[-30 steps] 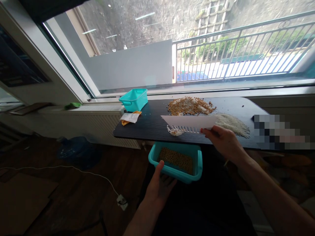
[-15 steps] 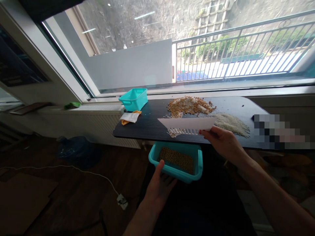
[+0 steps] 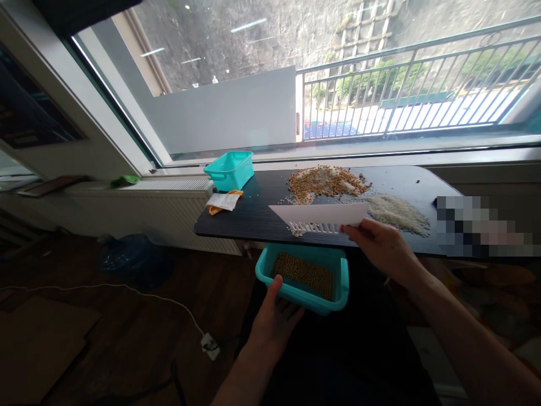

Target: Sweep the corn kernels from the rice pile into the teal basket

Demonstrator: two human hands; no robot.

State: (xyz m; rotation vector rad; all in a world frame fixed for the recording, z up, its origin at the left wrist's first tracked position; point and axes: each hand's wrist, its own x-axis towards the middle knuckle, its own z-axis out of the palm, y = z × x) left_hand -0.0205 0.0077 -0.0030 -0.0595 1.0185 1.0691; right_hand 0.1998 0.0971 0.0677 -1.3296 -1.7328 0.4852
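- White slotted card point(image 3: 319, 213) is sitting over the near edge of the dark table point(image 3: 257, 217), toothed side down; whether the teeth are touching the surface, cannot tell.
- Right hand point(image 3: 382, 239) is gripping its right end, thumb and fingers closed in a pinch. The card is looking light and thin, stiff enough to be keeping flat; the slim teeth are probably the weak part, so the solid end is offering the better hold.
- Small grain heap point(image 3: 296, 232) is showing partly through and beside the teeth; loose grains, likely to be rolling at a nudge.
- Turquoise tub point(image 3: 344, 279) is hanging just below the table edge. Left hand point(image 3: 270, 313) is gripping it, thumb over the rim, fingers underneath. Probably firm plastic; brownish beans point(image 3: 302, 275) inside are likely adding weight and shifting with tilt, so rim plus underside is seeming a sound hold.
- Beyond the card, a mixed orange-and-white pile point(image 3: 325, 181) is spreading; a pale grain pile point(image 3: 399, 213) is lying to its right.
- Second turquoise tub point(image 3: 236, 173) is standing at far left, cloth point(image 3: 224, 201) lying nearby.
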